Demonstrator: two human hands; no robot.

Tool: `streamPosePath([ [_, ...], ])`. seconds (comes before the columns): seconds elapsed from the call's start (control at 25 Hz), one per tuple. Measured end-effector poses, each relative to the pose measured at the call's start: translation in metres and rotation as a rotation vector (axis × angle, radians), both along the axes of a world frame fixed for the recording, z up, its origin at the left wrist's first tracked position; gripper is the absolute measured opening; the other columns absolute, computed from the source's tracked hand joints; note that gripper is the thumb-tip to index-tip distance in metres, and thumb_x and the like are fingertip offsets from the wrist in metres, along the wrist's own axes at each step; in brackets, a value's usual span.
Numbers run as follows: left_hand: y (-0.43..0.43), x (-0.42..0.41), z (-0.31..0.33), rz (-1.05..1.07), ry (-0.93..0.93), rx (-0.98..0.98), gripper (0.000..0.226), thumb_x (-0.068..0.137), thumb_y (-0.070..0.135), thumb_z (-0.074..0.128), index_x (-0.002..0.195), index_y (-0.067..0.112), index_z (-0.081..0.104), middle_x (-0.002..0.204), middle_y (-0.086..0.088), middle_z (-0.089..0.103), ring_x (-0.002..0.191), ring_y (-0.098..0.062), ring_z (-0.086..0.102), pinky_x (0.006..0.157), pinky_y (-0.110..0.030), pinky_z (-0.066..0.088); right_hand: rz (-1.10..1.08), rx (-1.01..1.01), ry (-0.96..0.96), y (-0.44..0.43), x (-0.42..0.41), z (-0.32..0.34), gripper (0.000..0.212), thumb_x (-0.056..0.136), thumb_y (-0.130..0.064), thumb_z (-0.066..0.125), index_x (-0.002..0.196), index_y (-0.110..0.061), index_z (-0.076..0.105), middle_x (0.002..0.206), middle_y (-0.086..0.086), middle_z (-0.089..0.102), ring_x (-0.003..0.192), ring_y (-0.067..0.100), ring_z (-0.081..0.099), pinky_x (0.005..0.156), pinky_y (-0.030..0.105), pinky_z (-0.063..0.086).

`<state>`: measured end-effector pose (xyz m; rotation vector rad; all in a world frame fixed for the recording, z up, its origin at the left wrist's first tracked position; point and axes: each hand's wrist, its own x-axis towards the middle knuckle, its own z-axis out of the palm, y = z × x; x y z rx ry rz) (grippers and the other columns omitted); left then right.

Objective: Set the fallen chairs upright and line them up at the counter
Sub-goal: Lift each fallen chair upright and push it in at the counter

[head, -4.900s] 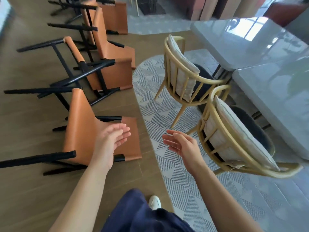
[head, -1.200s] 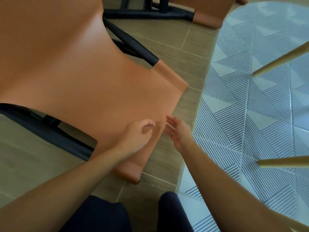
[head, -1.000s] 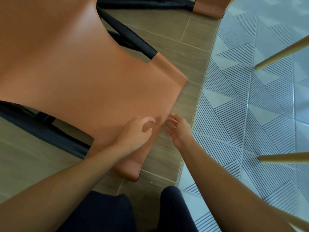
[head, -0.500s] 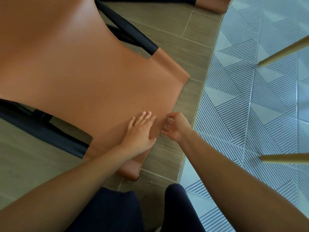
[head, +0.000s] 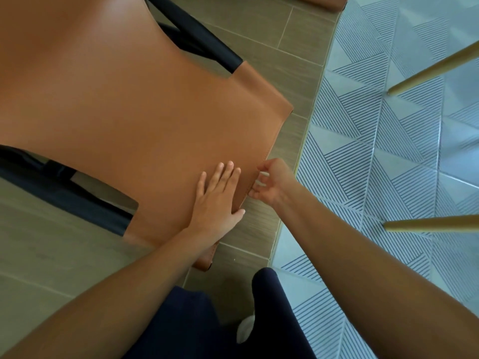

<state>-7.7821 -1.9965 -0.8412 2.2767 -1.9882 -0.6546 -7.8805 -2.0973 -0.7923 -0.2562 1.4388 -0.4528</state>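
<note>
Tan leather filled most of the shot, that was the fallen chair (head: pixel 129 112) lying on its side on the wood-look floor (head: pixel 39 255), with a black frame tube (head: pixel 64 193) poking out well to the left of the fingers. The left hand (head: pixel 217 200) lay flat on the leather just inside its stitched edge, fingers straight and close together, thumb hanging over the edge. Right beside it, the right hand (head: pixel 269 185) had its fingers curled in tight against that same edge, thumb on top, so it looked like a pinch on the rim of the chair back. My read: this was the grab stage for the first chair, nothing lifted yet. Next move would probably need a proper hold on the edge or the frame with both hands, then swinging the back up until the legs took the weight, watching that soft leather doesn't just flex instead of lifting. Past the right-hand fingers came a strip of floor, then patterned tile (head: pixel 388 151) with two pale wooden legs (head: pixel 435 66) from some other chair. No brand, label or writing readable anywhere.
</note>
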Motion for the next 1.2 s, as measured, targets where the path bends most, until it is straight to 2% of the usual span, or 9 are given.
streamPosePath([
  [0.12,0.0,0.003,0.036,0.031,0.038,0.016,0.09,0.089,0.044,0.059,0.154,0.022,0.002,0.163,0.004,-0.006,0.148,-0.013,-0.013,0.116,-0.04,-0.013,-0.013,-0.001,-0.004,0.003,0.004,0.032,0.018,0.091,-0.004,0.038,0.084,-0.009,0.054,0.087,0.009,0.06,0.079,0.024,0.061,0.06,0.037,0.05],
  [0.36,0.013,0.024,0.136,0.054,0.13,0.065,0.087,0.087,0.036,0.062,0.154,0.024,0.008,0.163,0.006,-0.001,0.148,-0.011,-0.008,0.118,-0.039,-0.008,-0.025,0.03,-0.054,0.018,0.019,0.124,0.021,0.088,0.001,0.037,0.088,-0.007,0.057,0.088,0.014,0.062,0.083,0.028,0.06,0.069,0.04,0.053],
  [0.56,0.027,0.055,0.23,0.047,0.248,0.167,0.089,0.086,0.024,0.062,0.154,0.018,0.006,0.163,0.002,-0.005,0.148,-0.014,-0.012,0.119,-0.045,-0.007,-0.027,0.069,-0.076,0.033,0.045,0.216,0.021,0.086,0.003,0.037,0.091,-0.006,0.055,0.092,0.015,0.061,0.093,0.033,0.059,0.071,0.043,0.053],
  [0.72,0.033,0.094,0.315,0.086,0.313,0.213,0.09,0.086,0.019,0.063,0.154,0.02,0.005,0.163,0.005,-0.007,0.148,-0.012,-0.01,0.12,-0.047,-0.001,-0.037,0.089,-0.111,0.04,0.082,0.299,0.018,0.085,0.004,0.037,0.09,-0.005,0.052,0.102,0.02,0.06,0.104,0.038,0.06,0.085,0.049,0.053],
  [0.8,0.03,0.116,0.354,0.09,0.335,0.231,0.09,0.086,0.017,0.063,0.154,0.021,0.004,0.162,0.006,-0.007,0.148,-0.012,-0.009,0.12,-0.047,0.002,-0.032,0.093,-0.118,0.037,0.102,0.337,0.015,0.085,0.001,0.041,0.092,-0.006,0.051,0.106,0.02,0.059,0.105,0.037,0.061,0.078,0.047,0.055],
  [0.88,0.025,0.14,0.392,0.094,0.345,0.229,0.089,0.088,0.019,0.063,0.155,0.021,0.004,0.162,0.006,-0.006,0.149,-0.011,-0.006,0.121,-0.046,0.006,0.0,0.094,-0.123,0.03,0.124,0.373,0.007,0.084,-0.003,0.046,0.087,-0.008,0.05,0.096,0.016,0.06,0.091,0.033,0.063,0.071,0.044,0.054],
  [1.0,0.017,0.177,0.448,0.106,0.327,0.196,0.087,0.088,0.021,0.064,0.155,0.023,0.009,0.162,0.004,0.004,0.149,-0.013,0.006,0.12,-0.041,0.017,0.026,0.105,-0.162,0.02,0.158,0.425,0.002,0.088,-0.008,0.051,0.09,-0.007,0.051,0.09,0.013,0.061,0.082,0.03,0.063,0.076,0.047,0.056],
  [1.2,0.005,0.237,0.52,0.26,0.321,0.053,0.078,0.081,0.011,0.067,0.149,0.027,0.034,0.152,0.004,0.038,0.135,-0.012,0.043,0.106,-0.022,0.038,0.04,0.16,-0.282,-0.005,0.216,0.49,0.032,0.095,-0.034,0.059,0.099,-0.002,0.057,0.096,0.018,0.067,0.075,0.034,0.071,0.066,0.051,0.06],
])
